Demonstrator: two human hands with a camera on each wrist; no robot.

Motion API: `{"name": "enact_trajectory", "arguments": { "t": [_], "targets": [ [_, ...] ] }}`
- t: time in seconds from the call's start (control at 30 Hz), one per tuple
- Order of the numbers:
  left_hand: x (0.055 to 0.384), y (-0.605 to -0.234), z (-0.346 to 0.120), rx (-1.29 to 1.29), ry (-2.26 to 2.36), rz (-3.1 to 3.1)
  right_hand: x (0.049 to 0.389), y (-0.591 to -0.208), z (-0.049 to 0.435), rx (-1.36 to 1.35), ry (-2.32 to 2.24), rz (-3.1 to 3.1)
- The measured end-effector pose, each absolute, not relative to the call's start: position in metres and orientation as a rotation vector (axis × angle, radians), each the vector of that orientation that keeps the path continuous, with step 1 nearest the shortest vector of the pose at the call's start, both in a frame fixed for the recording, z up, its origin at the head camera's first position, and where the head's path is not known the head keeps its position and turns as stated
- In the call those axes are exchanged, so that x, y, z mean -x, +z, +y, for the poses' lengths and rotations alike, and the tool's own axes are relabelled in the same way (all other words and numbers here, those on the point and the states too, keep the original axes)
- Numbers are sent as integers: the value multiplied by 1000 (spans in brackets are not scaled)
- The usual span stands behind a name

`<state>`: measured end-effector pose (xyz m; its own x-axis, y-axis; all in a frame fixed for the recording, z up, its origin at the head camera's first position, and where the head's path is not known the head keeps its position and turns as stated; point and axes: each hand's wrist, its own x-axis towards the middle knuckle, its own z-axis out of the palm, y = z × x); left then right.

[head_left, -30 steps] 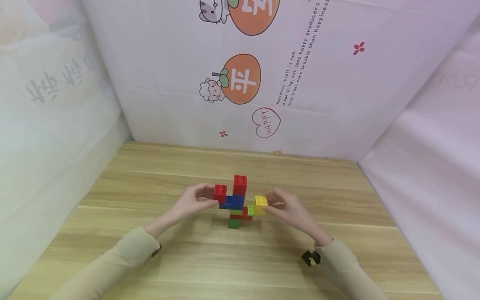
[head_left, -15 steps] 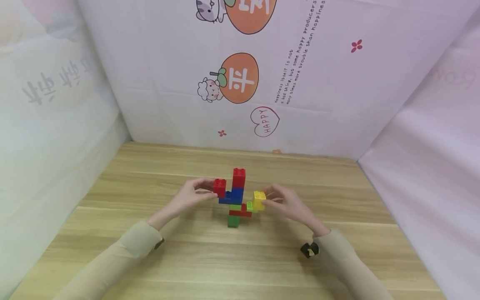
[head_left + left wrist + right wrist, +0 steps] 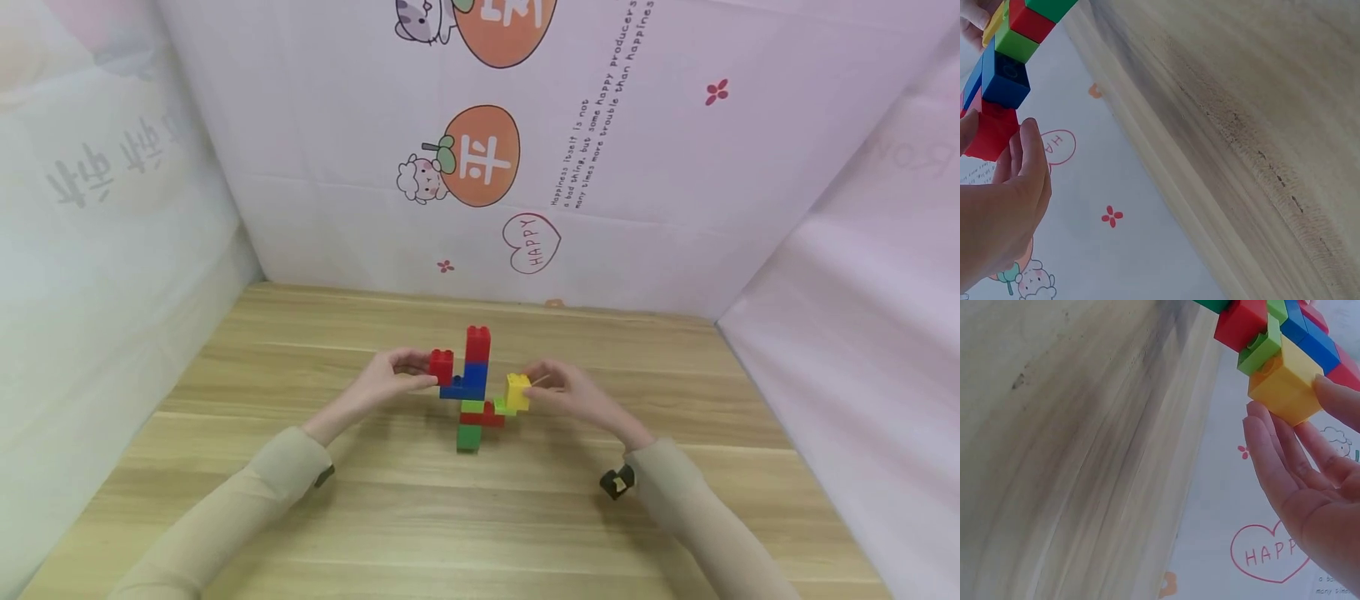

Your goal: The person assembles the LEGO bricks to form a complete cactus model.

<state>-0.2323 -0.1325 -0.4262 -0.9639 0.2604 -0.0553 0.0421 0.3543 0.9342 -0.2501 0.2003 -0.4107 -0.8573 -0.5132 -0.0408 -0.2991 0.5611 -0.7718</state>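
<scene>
A tower of toy building blocks stands between the two hands in the head view. Its lowest part is a green block point(image 3: 468, 438), and a tall red block point(image 3: 477, 343) tops it. My left hand point(image 3: 378, 385) pinches the red block point(image 3: 442, 367) on the left arm of the tower, which sits on a blue block point(image 3: 462, 392). On the other side, thumb and fingers of my right hand point(image 3: 577, 395) hold the yellow block point(image 3: 517, 392), joined to a lime green block point(image 3: 503, 407). Whether the green bottom block touches the table cannot be told.
A wooden table point(image 3: 450, 533) lies beneath the hands. White printed cloth point(image 3: 337, 208) rises behind the table, with more cloth at the left point(image 3: 112, 250) and right point(image 3: 862, 333). A dark object point(image 3: 617, 482) is at the right sleeve's cuff.
Both hands and the upper blocks have shifted up in the head view, while the green bottom block has moved only slightly. Both grips stay the same.
</scene>
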Motion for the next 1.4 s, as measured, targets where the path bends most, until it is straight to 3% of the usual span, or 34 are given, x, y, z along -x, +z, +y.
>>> {"name": "enact_trajectory", "arguments": {
  "t": [0.77, 1.4],
  "targets": [
    [256, -443, -133, -126, 1620, 2303, 270, -425, 204, 549, -1291, 2282],
    [274, -460, -128, -160, 1598, 2234, 277, -446, 201, 368, -1312, 2253]
  ]
}}
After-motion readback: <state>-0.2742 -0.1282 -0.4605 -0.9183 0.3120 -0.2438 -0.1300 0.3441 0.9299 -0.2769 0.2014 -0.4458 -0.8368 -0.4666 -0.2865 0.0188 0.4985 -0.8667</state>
